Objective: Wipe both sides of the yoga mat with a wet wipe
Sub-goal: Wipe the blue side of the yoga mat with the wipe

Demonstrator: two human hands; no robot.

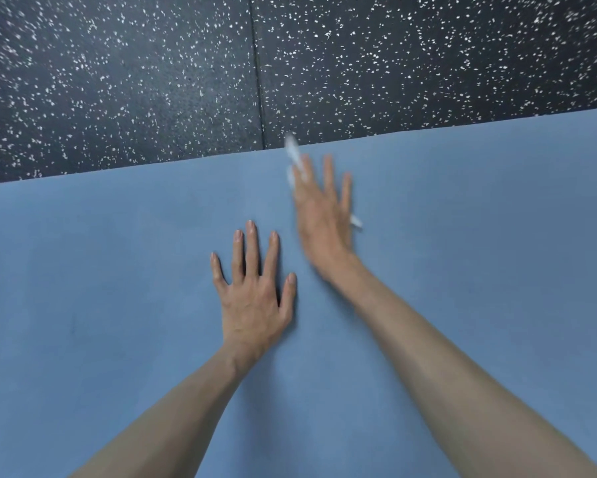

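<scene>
No legible text or markings.

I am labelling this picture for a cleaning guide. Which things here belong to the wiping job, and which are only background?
For the job:
- blue yoga mat
- white wet wipe under the right hand
- left hand, flat on the mat

Background:
- dark speckled floor

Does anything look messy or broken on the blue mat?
Nothing stands out. The blue mat lies flat on the speckled floor, with no tears or spills showing. The left hand presses flat on it, and the blurred right hand presses a white wipe.
</scene>
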